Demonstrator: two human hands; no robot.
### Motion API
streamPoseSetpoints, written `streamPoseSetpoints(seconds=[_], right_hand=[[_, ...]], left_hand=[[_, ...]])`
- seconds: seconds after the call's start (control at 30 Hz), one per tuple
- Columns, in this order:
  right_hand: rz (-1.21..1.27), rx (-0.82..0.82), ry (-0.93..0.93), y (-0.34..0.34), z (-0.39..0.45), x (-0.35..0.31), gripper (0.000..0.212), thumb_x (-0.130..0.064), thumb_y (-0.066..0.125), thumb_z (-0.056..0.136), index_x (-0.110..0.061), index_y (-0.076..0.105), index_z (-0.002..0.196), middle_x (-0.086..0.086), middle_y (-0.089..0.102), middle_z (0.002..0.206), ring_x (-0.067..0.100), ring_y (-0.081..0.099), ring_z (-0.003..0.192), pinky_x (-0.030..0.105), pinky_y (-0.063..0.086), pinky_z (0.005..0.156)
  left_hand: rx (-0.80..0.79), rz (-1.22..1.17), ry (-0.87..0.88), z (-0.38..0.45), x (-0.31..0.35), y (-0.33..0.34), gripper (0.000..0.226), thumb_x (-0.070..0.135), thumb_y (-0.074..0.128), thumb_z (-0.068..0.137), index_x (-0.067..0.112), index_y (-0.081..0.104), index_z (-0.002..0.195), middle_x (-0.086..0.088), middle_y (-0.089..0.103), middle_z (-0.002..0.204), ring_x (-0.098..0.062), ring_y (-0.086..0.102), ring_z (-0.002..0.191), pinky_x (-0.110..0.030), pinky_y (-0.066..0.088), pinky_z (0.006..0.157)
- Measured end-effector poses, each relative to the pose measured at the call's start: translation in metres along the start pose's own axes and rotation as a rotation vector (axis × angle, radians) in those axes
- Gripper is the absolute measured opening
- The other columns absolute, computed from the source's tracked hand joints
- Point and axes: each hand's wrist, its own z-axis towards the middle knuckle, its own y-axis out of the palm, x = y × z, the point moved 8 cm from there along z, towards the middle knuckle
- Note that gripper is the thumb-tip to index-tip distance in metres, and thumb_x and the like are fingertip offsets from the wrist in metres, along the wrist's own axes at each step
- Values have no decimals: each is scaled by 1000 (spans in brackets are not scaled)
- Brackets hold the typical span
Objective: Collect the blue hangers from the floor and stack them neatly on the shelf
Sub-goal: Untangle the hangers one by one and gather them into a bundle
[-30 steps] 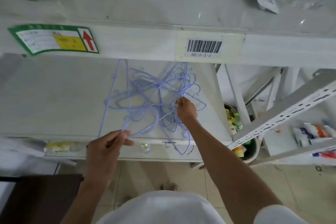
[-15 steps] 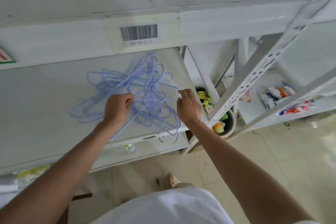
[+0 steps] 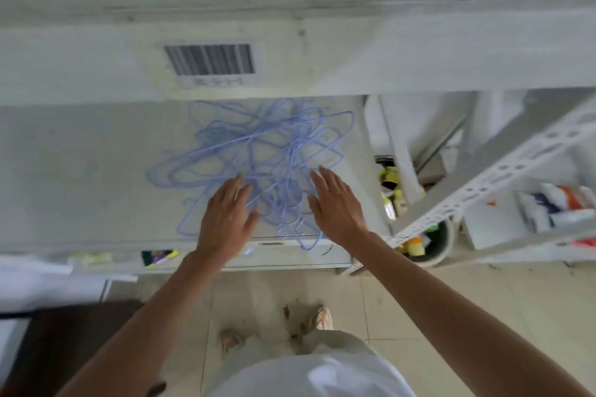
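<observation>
The blue hangers (image 3: 258,151) lay tangled on the shelf (image 3: 80,177). Both the left hand (image 3: 225,219) and right hand (image 3: 335,206) hovered flat above them, fingers (image 3: 240,180) spread, gripping nothing.

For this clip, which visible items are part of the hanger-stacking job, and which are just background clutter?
Part of the job:
- blue hangers, in a tangled pile
- shelf they lie on
- left hand and right hand, both open over the pile

Just lying about:
- barcode label
- bucket of bottles
- packets on the right-hand rack
- markers on the lower shelf
</observation>
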Motion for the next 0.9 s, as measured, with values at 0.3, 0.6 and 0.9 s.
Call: streamPoseSetpoints(seconds=[0.3, 0.6, 0.9], right_hand=[[-143, 81, -219, 7, 46, -24, 55, -11, 66, 80, -18, 65, 135, 17, 48, 153, 36, 48, 139, 45, 44, 107], [-385, -34, -494, -2, 73, -60, 8, -15, 62, 95, -18, 68, 100, 9, 62, 101, 31, 63, 98, 41, 47, 82], [-252, 89, -267, -99, 85, -124, 26, -39, 50, 103, -27, 72, 106, -2, 66, 108, 29, 70, 100, 36, 51, 70]], left_hand=[[-53, -17, -284, -105, -28, -17, 56, 15, 69, 92, 5, 52, 144, -16, 36, 165, -37, 39, 149, -53, 42, 115], [-52, -208, -303, -166, 1, -3, 47, 3, 74, 84, 7, 61, 130, -13, 48, 155, -31, 52, 137, -50, 51, 105], [108, -705, -383, -140, -11, -66, 47, 34, 61, 96, 14, 58, 139, -1, 55, 152, -14, 50, 141, -36, 41, 117]])
